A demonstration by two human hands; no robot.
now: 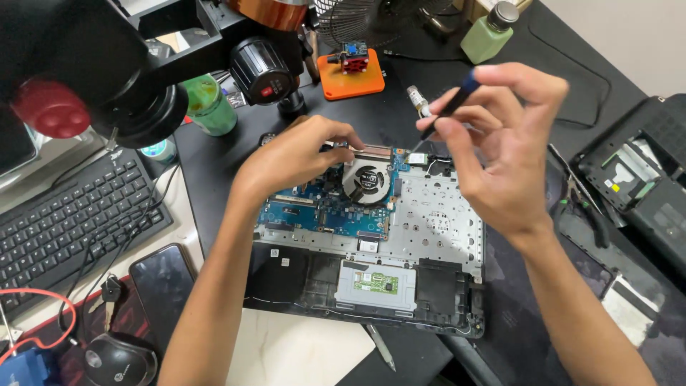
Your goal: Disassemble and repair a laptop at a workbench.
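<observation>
an opened laptop, its bottom cover off, is lying at the centre of a dark work mat, showing a blue circuit board, a round cooling fan and a silver metal frame. the left hand is resting palm down on the board at about ten o'clock from the laptop's middle, its fingers curling loosely with the tips pressing near the fan's upper left edge; whether it is pinching anything under those tips cannot be told. the right hand is hovering at about two o'clock, above the laptop's upper right corner, its thumb and fingers closing around a slim screwdriver with a blue cap, the shaft slanting down toward seven o'clock and its tip sitting just above a small card by the fan. a microscope head is hanging over the scene at eleven o'clock. an orange stand is sitting at twelve o'clock, with a green bottle at one o'clock. a black keyboard is lying at nine o'clock, a dark phone and a black mouse at eight o'clock. a black laptop cover is resting at three o'clock.
</observation>
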